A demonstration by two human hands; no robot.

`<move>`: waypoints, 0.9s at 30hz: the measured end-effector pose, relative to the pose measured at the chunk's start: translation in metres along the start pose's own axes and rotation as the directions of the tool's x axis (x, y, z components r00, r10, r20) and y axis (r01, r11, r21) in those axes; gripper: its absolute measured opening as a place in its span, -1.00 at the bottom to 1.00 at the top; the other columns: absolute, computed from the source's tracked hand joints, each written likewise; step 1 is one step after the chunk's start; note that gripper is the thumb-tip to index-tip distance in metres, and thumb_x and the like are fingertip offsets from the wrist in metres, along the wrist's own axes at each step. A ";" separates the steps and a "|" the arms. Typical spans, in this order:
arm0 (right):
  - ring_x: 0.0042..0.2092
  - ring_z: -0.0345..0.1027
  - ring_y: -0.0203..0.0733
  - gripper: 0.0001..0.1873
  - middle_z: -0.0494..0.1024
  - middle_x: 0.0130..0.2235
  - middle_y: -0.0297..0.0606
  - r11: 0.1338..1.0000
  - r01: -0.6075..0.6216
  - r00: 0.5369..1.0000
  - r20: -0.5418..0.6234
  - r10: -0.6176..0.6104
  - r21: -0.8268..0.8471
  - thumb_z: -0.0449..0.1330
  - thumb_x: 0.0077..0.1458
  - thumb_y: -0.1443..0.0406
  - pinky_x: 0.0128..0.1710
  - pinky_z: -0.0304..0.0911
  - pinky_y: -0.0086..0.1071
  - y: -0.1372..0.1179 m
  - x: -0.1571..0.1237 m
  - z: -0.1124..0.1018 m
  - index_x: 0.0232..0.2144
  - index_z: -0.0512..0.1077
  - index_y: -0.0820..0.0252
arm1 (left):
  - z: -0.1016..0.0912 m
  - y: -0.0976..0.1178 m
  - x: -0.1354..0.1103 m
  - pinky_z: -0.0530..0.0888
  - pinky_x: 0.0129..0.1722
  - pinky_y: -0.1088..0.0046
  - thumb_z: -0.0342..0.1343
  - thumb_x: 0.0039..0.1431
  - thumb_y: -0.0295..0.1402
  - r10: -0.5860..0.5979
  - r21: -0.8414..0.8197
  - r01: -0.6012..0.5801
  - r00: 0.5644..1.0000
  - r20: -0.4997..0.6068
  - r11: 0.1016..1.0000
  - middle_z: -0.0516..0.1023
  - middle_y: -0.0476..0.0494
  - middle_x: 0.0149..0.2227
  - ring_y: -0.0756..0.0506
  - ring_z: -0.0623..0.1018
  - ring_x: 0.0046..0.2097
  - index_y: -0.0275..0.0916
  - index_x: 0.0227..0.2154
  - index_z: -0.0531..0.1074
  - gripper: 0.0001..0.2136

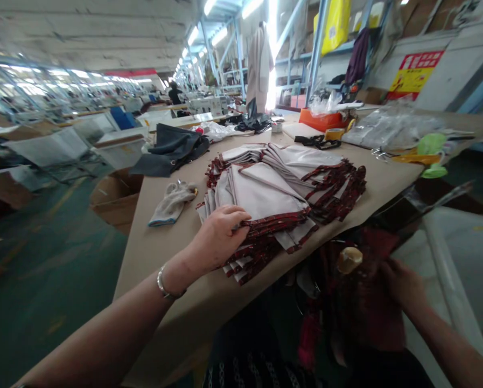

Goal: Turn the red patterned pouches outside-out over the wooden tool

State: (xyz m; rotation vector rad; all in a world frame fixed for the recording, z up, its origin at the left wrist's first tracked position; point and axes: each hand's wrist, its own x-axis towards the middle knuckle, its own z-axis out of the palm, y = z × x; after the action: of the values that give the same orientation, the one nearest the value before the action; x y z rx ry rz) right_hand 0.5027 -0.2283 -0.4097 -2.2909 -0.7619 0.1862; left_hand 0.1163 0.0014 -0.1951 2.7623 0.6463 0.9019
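In the head view, the person's 2 hands were well apart. The left hand (221, 233) was closed on the near left corner of a stack of white fabric panels (265, 188) with dark red printed borders, lying on the brown-covered tabletop (148, 248) in front of the person. The right hand (400, 283) was low, beyond the tabletop's near edge, against dark red cloth (380, 302); shadow and blur hid whether it gripped.

For good handling, the left fingers probably needed to pinch only the wanted layers at the border, lightly, with the folded edges lined up so that the loose layers beneath did not slide.

As for containers, an orange tray (320, 123) at the tabletop's far side had crumpled clear plastic (326, 102) in or over it. On the floor at left stood an open cardboard box (118, 196); its contents could not be made out. A white knitted glove (172, 203) lay left of the stack.
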 end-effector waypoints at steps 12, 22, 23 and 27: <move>-0.07 0.40 -0.16 -0.77 0.53 -0.13 -0.19 0.517 0.845 0.534 -0.257 -0.805 0.137 0.06 0.22 0.28 -0.01 0.29 -0.25 -0.257 -0.060 -0.059 -0.13 0.45 0.15 | 0.001 0.008 0.017 0.47 -0.28 0.33 -0.05 0.20 -0.49 -0.042 0.431 -0.082 0.962 0.270 0.899 0.52 -0.18 -0.39 -0.15 0.53 -0.32 -0.30 -0.42 0.46 -0.81; -0.04 0.33 -0.13 -0.73 0.50 -0.15 -0.15 0.443 0.896 0.405 0.368 -0.837 0.022 0.05 0.21 0.33 0.00 0.20 -0.29 -0.348 -0.040 0.011 -0.11 0.48 0.24 | -0.004 -0.005 0.013 0.39 -0.40 0.41 -0.05 0.17 -0.53 0.020 0.374 -0.166 0.931 0.365 0.912 0.47 -0.19 -0.39 -0.10 0.47 -0.40 -0.28 -0.40 0.43 -0.83; -0.04 0.34 -0.13 -0.73 0.51 -0.16 -0.16 0.449 0.893 0.411 0.360 -0.838 0.025 0.05 0.21 0.32 0.00 0.19 -0.30 -0.349 -0.039 0.010 -0.10 0.48 0.24 | -0.005 -0.005 0.014 0.38 -0.41 0.40 -0.05 0.17 -0.52 0.010 0.397 -0.159 0.936 0.352 0.904 0.47 -0.18 -0.40 -0.10 0.47 -0.40 -0.28 -0.41 0.44 -0.83; -0.06 0.35 -0.08 -0.76 0.51 -0.19 -0.14 0.397 0.914 0.397 0.367 -0.841 -0.079 0.09 0.19 0.26 -0.05 0.22 -0.28 -0.359 -0.045 0.001 -0.17 0.48 0.23 | -0.009 0.000 0.022 0.37 -0.38 0.40 -0.04 0.14 -0.48 -0.058 0.463 -0.020 0.986 0.154 0.886 0.47 -0.15 -0.41 -0.10 0.48 -0.36 -0.27 -0.43 0.44 -0.84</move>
State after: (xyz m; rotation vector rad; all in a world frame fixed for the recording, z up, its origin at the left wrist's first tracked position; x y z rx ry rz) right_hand 0.2966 -0.0455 -0.1745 -1.7384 -2.1922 -0.1372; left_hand 0.1272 0.0114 -0.1759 3.1928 0.9666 0.5586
